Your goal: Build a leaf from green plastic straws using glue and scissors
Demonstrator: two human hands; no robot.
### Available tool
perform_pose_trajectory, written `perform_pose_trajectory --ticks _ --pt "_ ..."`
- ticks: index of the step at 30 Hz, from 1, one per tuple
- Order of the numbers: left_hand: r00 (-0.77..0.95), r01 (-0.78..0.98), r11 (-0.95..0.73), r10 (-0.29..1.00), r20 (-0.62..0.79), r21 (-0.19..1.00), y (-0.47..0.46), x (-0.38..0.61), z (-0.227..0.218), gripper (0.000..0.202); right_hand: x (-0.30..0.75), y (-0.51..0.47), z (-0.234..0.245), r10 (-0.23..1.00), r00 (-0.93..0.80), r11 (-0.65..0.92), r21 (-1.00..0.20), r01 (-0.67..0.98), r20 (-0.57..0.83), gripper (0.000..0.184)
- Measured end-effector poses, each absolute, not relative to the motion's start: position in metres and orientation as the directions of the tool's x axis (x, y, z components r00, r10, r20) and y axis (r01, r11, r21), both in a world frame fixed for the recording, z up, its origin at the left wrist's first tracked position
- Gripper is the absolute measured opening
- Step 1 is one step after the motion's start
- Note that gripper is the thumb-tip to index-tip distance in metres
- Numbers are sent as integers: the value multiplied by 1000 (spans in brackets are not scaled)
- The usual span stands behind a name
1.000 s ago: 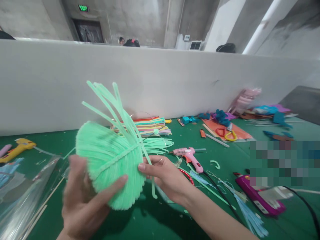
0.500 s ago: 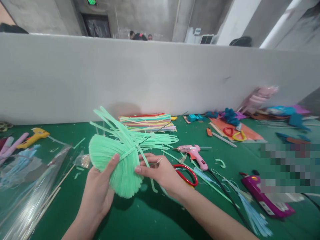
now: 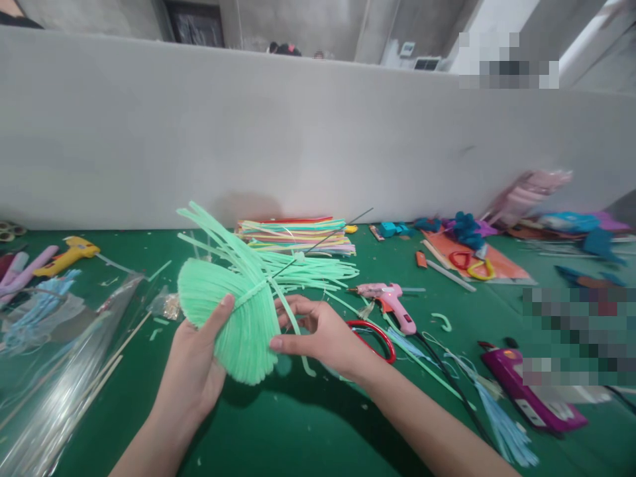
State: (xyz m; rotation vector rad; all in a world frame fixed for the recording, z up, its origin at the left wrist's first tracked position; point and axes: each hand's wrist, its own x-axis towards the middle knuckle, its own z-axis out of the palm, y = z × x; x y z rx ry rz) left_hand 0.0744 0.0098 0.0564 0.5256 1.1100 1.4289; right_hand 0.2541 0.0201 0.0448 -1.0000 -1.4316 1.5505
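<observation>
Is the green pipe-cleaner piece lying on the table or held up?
Held up: the left hand grips the green pipe-cleaner piece, the right hand pinches its edge.

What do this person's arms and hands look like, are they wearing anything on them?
Both hands are bare: no gloves on the left hand or the right hand. Both forearms are uncovered as far as the picture's lower edge, with no sleeve, watch or bracelet showing. Fingernails are short and unpainted. No ring is clear.

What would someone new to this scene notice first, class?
First the mint-green pipe-cleaner fan at centre, held above the green table: the left hand cups it from below and the right hand pinches its edge. Right of the hands lie red-handled scissors and a pink glue gun.
</observation>
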Motion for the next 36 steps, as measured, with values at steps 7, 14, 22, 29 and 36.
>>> perform_pose_trajectory --ticks 7,14,22,29,36 --pt "-218 -517 134 934 -282 846 8 74 57 33 254 21 40 916 -400 -52 -997 -57 -25 31" --pt "-193 -504 145 942 -275 851 9 73 55 35 254 23 37 900 -435 7 -1000 25 -4 31" --pt "-151 -521 217 929 -339 825 10 73 51 37 255 21 40 867 -497 -16 -999 -44 8 26" --pt "-163 -533 189 934 -319 824 7 74 51 34 251 21 35 879 -477 -17 -998 -62 15 38" --pt "-139 -547 226 925 -353 806 7 75 53 35 247 21 25 921 -387 -138 -972 -190 -55 39"
